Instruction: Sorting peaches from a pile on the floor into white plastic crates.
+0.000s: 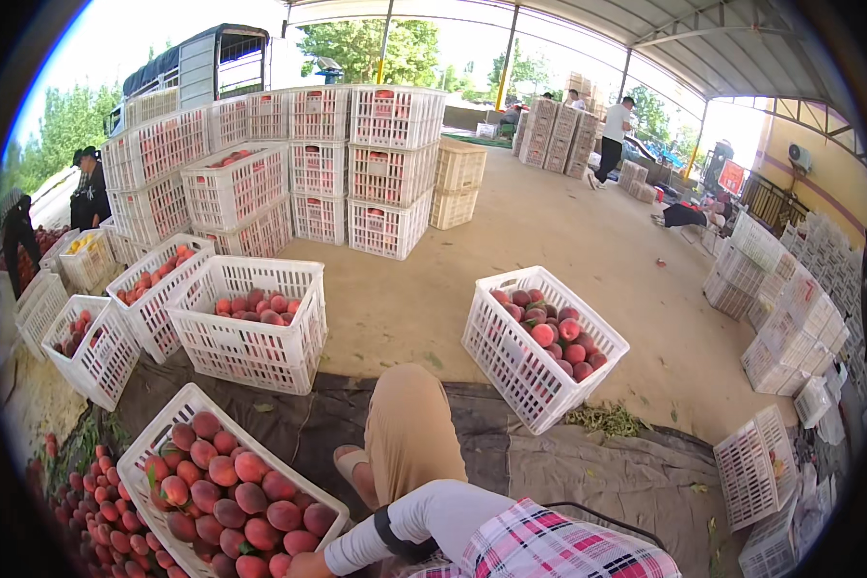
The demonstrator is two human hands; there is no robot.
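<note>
My right hand is at the bottom edge, partly cut off, by the near end of a white slatted plastic crate. Its fingers are against a red peach, but whether they grip it is hidden. Red peaches, with a few green leaves among them, fill this tilted-looking crate. To its left lies a loose heap of peaches. My left hand is out of view. My bent knee in tan trousers stands between the full crate and another white crate part-filled with peaches.
More peach crates stand ahead left, before tall stacks of filled crates. Dark ground cloth underlies my foot; leaf litter lies on it. Stacked crates line the right. People stand farther off; one person lies down.
</note>
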